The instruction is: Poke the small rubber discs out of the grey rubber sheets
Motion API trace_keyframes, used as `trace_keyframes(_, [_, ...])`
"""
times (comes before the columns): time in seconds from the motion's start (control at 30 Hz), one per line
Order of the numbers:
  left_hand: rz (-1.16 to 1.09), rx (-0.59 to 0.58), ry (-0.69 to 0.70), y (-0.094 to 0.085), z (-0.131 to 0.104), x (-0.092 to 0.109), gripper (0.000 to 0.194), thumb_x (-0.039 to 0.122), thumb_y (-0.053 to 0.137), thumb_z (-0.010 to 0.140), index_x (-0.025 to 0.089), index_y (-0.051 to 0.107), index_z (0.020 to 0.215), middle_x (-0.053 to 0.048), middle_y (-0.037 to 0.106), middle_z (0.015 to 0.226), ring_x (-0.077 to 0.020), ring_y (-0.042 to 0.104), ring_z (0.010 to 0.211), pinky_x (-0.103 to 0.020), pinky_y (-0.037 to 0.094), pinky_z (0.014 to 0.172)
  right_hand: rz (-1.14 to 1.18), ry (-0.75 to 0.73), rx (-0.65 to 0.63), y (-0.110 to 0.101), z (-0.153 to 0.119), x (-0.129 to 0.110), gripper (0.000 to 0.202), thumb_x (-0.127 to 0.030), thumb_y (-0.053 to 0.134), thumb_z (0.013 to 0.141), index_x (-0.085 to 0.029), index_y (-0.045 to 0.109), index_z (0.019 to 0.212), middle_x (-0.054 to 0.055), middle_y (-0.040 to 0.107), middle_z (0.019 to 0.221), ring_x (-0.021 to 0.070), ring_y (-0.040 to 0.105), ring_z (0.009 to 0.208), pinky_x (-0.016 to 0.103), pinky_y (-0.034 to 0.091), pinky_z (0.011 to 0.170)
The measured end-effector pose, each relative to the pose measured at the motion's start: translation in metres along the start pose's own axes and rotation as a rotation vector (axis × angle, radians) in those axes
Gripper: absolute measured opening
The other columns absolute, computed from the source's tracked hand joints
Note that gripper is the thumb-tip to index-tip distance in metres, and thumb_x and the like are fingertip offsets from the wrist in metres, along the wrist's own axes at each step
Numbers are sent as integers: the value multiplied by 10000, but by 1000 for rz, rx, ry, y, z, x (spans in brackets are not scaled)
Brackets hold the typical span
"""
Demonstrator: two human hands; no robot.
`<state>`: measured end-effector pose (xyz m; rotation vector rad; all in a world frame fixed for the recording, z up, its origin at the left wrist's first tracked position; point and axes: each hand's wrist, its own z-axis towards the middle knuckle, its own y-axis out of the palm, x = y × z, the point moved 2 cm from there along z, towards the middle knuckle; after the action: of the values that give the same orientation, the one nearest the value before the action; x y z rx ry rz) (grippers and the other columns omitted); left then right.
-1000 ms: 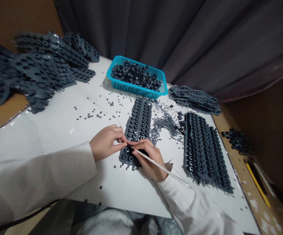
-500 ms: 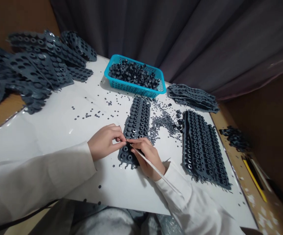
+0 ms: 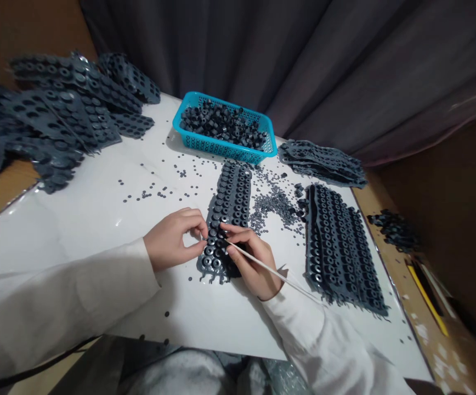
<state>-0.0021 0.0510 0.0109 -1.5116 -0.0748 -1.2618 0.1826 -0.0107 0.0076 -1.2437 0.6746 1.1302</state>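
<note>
A dark grey moulded rubber sheet [image 3: 234, 197] with rows of round ringed parts lies lengthwise in front of me. My left hand [image 3: 176, 238] is at its left edge, with thumb and forefinger pinched together on the rim. A thin white stick [image 3: 271, 267] is gripped in my right hand [image 3: 255, 262], its tip among the rings near the sheet's lower half. The right forefinger reaches over the rings. Whether a small piece sits between the left fingertips is too small to tell.
Behind the sheet stands a blue basket [image 3: 225, 149] of small dark rubber parts. Small grey discs [image 3: 277, 206] are scattered on the white table. More moulded sheets [image 3: 345, 247] lie at right, a stack [image 3: 322, 163] behind them, a heap [image 3: 77, 109] at left. A yellow-edged tool [image 3: 427, 299] lies far right.
My hands have moved slightly apart. The left fingertips have shifted left to the sheet's edge, and the right hand with the stick has shifted right, uncovering more rings.
</note>
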Motion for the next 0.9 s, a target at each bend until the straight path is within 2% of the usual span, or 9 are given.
trace_keyframes(0.17, [47, -63, 52, 1, -2, 0, 97, 178, 593, 665, 191, 609, 760, 2, 563, 725, -150, 506, 731, -282, 384, 724, -24, -77, -71, -2, 0, -6, 41, -186, 581, 842, -217, 586, 867, 86, 671, 1083, 210, 589, 1031, 404, 453, 896])
trace_keyframes(0.37, [70, -108, 94, 3, -2, -5, 91, 243, 635, 704, 211, 677, 778, -4, 596, 726, -151, 521, 730, -287, 378, 723, -18, -126, -120, 0, 2, -8, 41, -178, 597, 812, -215, 585, 823, 78, 704, 971, 206, 589, 939, 403, 474, 839])
trace_keyframes(0.9, [44, -120, 73, 3, -1, -8, 124, 277, 608, 791, 210, 697, 738, -6, 605, 676, -145, 521, 707, -286, 361, 710, -13, -85, -129, 1, 0, -7, 15, -202, 589, 833, -215, 596, 835, 77, 716, 962, 205, 576, 966, 382, 490, 828])
